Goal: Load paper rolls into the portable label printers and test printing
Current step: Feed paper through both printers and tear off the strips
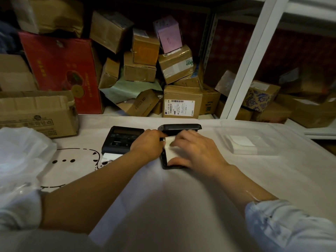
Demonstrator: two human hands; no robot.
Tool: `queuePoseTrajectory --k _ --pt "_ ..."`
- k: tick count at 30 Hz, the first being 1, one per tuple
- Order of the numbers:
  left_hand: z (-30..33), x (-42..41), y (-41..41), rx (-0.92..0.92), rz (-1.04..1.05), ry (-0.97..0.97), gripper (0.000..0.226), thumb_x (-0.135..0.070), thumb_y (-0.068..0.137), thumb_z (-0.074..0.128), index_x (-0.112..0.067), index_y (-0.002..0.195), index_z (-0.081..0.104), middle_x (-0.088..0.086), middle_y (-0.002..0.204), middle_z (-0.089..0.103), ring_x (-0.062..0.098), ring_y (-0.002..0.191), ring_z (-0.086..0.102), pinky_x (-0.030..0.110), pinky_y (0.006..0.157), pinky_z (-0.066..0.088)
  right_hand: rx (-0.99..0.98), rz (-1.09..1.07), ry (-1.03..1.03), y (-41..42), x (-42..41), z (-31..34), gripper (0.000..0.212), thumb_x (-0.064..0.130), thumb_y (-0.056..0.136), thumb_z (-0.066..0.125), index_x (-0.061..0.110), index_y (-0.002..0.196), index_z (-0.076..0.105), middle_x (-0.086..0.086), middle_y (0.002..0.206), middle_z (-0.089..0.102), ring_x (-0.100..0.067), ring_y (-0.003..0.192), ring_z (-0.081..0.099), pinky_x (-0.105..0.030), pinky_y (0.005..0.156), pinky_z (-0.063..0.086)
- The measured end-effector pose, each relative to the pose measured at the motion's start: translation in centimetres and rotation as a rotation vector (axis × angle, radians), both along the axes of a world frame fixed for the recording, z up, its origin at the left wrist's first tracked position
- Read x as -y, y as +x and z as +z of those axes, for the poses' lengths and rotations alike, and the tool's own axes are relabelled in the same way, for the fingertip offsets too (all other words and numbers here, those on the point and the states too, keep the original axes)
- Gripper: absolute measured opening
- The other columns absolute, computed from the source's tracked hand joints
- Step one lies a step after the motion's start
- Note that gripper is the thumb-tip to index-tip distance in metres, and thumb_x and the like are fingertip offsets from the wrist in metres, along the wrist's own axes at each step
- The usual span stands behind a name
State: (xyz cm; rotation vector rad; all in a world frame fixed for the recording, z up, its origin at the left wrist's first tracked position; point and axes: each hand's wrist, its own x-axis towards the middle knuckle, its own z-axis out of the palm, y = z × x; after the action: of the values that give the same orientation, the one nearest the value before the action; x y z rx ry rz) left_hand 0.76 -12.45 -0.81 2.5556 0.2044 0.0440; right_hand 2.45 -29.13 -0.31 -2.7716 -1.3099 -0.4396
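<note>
A black label printer [179, 128] lies in the middle of the table with its lid raised at the far side. White label paper [170, 152] lies over its open body. My right hand [196, 150] rests on that paper, thumb and fingers pressing its edges. My left hand [148, 142] holds the printer's left side, fingers curled at the lid hinge. A second black printer [122, 139] sits closed to the left, a white strip of paper [109, 157] sticking out of its near edge.
A clear plastic box [272, 140] holding a stack of white labels [241, 143] stands at the right. A plastic bag [21, 153] lies at the left beside a cardboard box [38, 115]. Several parcels [179, 101] pile up behind the table; a white shelf post [252, 57] rises at the right.
</note>
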Motion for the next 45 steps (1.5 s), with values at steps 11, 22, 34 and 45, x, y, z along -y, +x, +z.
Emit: queuePoseTrajectory --k 11,22,34,45 --pt "0.7 1.1 -1.2 -0.049 0.043 -0.066 0.035 -0.006 0.093 0.049 -0.010 0.127 0.056 0.014 0.125 0.058 0.029 0.115 0.055 0.036 0.098 0.045 -0.114 -0.026 -0.089 -0.4 0.8 -0.5 0.037 0.045 0.090 0.057 0.027 0.122 0.063 0.009 0.128 0.058 -0.016 0.118 0.052 -0.033 0.091 0.047" --pt "0.4 1.7 -0.4 0.004 0.254 -0.340 0.021 -0.024 0.088 0.063 -0.007 0.100 0.067 0.012 0.100 0.064 0.027 0.093 0.062 0.039 0.089 0.053 -0.158 -0.187 -0.018 -1.0 1.0 -0.3 0.041 0.048 0.091 0.054 0.027 0.126 0.060 0.004 0.130 0.059 -0.019 0.118 0.053 -0.033 0.094 0.047" --pt "1.0 2.2 -0.4 -0.016 0.307 -0.653 0.014 -0.020 0.094 0.055 -0.011 0.083 0.054 0.006 0.071 0.056 0.013 0.055 0.051 0.023 0.049 0.039 -0.809 -0.666 0.867 0.4 0.4 -1.1 0.041 0.039 0.086 0.067 0.011 0.116 0.067 -0.005 0.120 0.063 -0.022 0.104 0.059 -0.031 0.087 0.050" --pt "0.1 2.1 -2.8 -0.145 0.182 -0.482 0.029 -0.011 0.093 0.054 -0.011 0.119 0.043 0.014 0.097 0.058 0.025 0.085 0.055 0.042 0.093 0.050 -0.945 -0.794 0.973 -1.1 1.3 -0.8 0.014 0.023 0.084 0.072 0.012 0.088 0.063 -0.004 0.079 0.063 -0.011 0.062 0.053 -0.019 0.049 0.035"
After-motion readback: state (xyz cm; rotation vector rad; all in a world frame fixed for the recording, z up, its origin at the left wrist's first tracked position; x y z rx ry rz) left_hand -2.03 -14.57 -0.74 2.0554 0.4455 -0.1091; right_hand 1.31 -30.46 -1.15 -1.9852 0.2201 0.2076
